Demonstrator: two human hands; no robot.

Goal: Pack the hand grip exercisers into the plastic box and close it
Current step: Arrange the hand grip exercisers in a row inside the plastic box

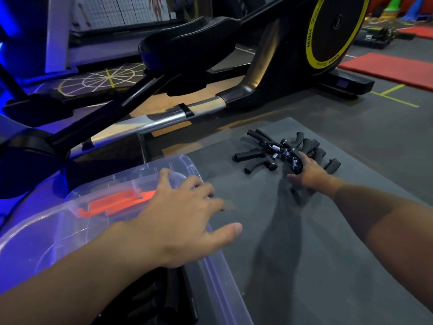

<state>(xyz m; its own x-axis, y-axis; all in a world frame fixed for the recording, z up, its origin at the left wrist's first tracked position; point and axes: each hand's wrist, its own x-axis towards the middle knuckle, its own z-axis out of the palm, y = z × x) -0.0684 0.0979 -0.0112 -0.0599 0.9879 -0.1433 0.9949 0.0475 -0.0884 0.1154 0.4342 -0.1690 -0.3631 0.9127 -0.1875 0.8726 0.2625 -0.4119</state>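
Observation:
A heap of black hand grip exercisers point(269, 152) with steel springs lies on the grey foam mat point(328, 242) at the far right. My right hand point(309, 171) reaches into the heap's near side, its fingers curled around one exerciser point(295, 164). The clear plastic box point(218, 277) with an orange latch point(117, 201) stands at the left. Several black exercisers point(159, 301) lie inside it. My left hand point(185, 216) hovers over the box's right rim with fingers spread and holds nothing.
A black elliptical trainer point(199, 55) with a yellow-ringed flywheel point(335, 31) stands right behind the mat and box. Its silver rail point(164, 118) runs along the box's far side. A red mat point(393, 69) lies on the floor at the far right.

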